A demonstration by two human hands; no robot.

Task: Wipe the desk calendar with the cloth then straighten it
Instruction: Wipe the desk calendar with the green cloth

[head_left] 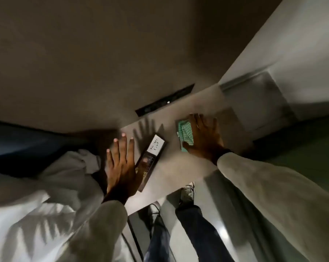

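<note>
White panel on desk calendar [152, 162], dark marks, too blurred to read

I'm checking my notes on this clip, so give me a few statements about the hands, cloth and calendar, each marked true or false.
1. The right hand lies flat on the green cloth. True.
2. The left hand holds the cloth. False: it is open with fingers spread, beside the calendar.
3. The cloth covers the calendar. False: they lie apart on the desk.
4. The calendar sits between the two hands. True.
</note>
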